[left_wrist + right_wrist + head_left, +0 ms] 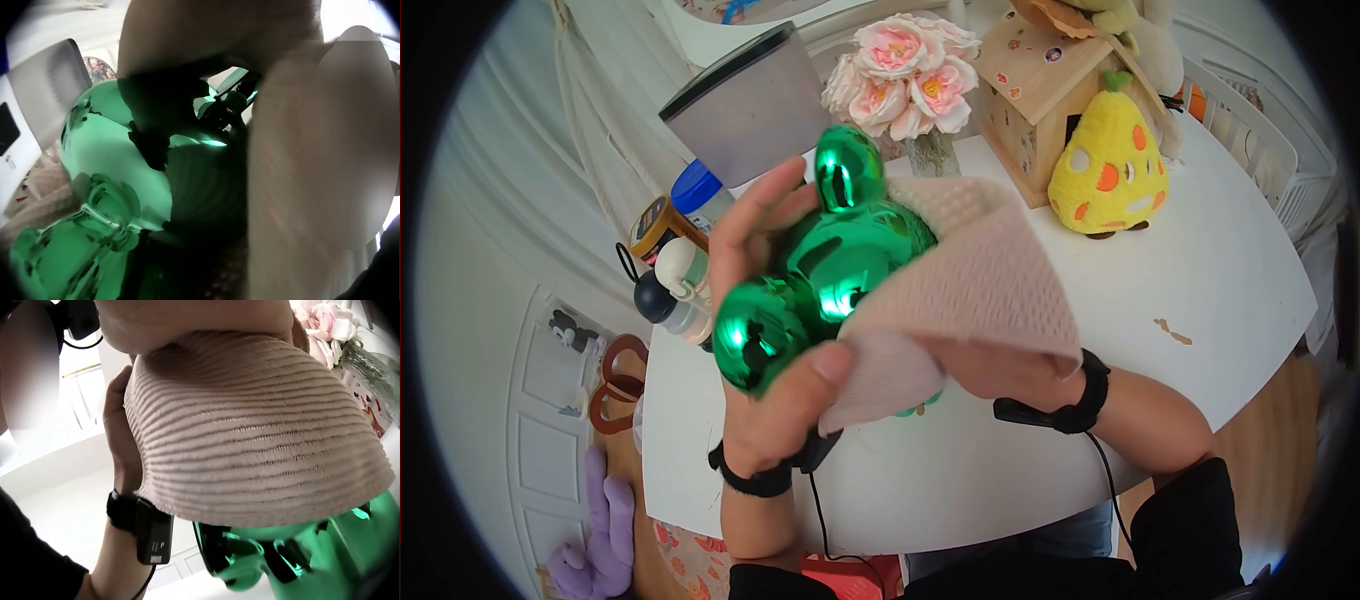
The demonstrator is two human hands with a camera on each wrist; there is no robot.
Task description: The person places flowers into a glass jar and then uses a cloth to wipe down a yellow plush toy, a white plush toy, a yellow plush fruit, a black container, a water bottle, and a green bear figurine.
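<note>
A glossy green balloon-shaped figurine [850,245] with rounded bulges is held above the table in the head view. My left hand [785,405] grips it from the left, fingers behind and thumb in front near the cloth's corner. A pale pink ribbed cloth [990,270] drapes over the figurine's right side. My right hand [1010,372], partly hidden under the cloth, holds it against the figurine. In the right wrist view the cloth [262,437] spreads below the right hand [200,325], with green bulges [306,556] showing under its hem. The left wrist view shows the figurine [119,169] close up.
On the white table [1200,320] stand a vase of pink roses [910,75], a wooden house [1030,100], a yellow pear plush [1110,165] and a grey bin [750,105]. Bottles [670,290] and jars [662,228] line the left side. A purple plush [600,540] lies below left.
</note>
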